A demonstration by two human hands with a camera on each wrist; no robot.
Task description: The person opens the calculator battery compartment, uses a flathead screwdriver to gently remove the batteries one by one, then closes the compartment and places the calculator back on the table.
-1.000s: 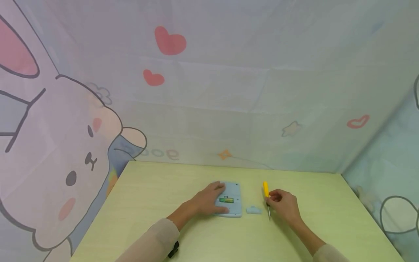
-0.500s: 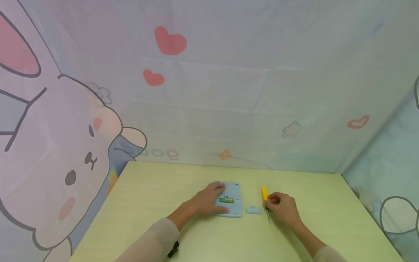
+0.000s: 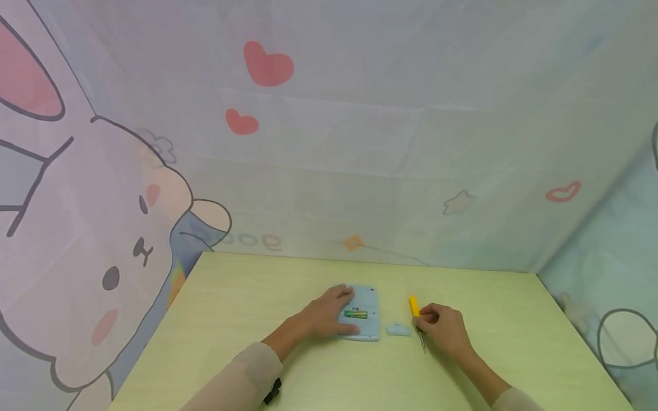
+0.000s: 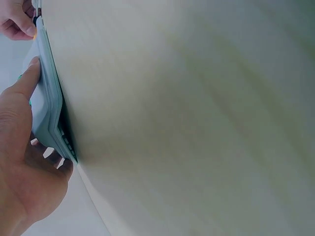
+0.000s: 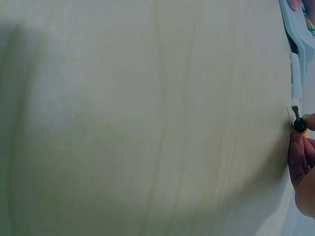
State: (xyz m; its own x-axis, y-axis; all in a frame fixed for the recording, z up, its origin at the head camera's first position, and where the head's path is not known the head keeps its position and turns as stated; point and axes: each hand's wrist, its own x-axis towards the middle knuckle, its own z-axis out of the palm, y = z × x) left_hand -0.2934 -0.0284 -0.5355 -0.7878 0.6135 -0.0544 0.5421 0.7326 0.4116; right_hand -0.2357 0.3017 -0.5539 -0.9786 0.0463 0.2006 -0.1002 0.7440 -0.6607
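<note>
A light blue calculator point(image 3: 366, 328) lies back side up, and a green battery point(image 3: 356, 314) shows in its opening. My left hand point(image 3: 326, 314) holds the calculator's left part. In the left wrist view, the thumb of the left hand point(image 4: 22, 142) lies along the calculator point(image 4: 47, 98) and the other fingers bend at its edge. My right hand point(image 3: 446, 328) pinches a yellow-handled screwdriver point(image 3: 414, 306), its metal shaft toward the table's front. The right wrist view shows the flat tip of the screwdriver point(image 5: 295, 110) beside the right hand point(image 5: 302, 162). Between the hands lies a light blue battery cover point(image 3: 398, 330).
A pale wooden table point(image 3: 247, 297) bears everything. Behind it hangs a printed cloth point(image 3: 334, 171) with hearts and a rabbit. Near the left sleeve point(image 3: 247, 365) sits a small black object point(image 3: 273, 391), partly hidden.
My right hand has drawn the screwdriver slightly nearer the table's front and to the left, and its handle tilts more. The left hand, calculator and cover stay put.
</note>
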